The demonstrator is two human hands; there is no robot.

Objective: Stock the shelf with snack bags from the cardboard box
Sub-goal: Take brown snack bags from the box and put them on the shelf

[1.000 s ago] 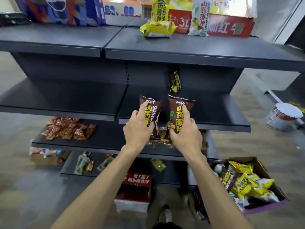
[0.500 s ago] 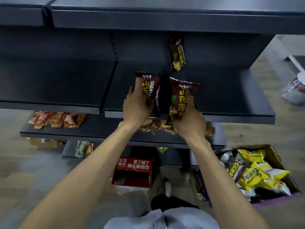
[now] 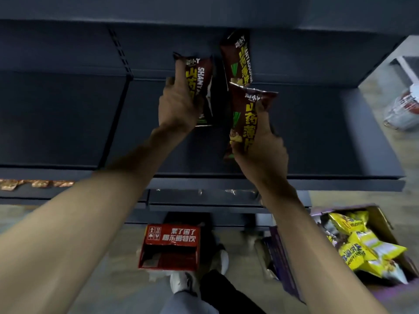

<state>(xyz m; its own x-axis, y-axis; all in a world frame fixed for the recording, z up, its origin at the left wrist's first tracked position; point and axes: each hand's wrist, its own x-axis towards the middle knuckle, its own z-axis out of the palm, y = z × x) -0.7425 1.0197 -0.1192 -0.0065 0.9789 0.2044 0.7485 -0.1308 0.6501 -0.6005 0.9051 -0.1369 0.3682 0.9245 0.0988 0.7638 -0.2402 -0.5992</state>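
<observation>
One brown bag [image 3: 201,74] in left grip [image 3: 178,106], second bag [image 3: 248,114] in right grip [image 3: 263,152].

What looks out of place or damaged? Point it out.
The red carton on the floor has its front ripped open; the brown snack bag at the shelf's back leans askew.

Bare forearms [image 3: 90,218], white sneakers [image 3: 181,282] — black trousers [image 3: 224,293], grey top [image 3: 188,306]
</observation>
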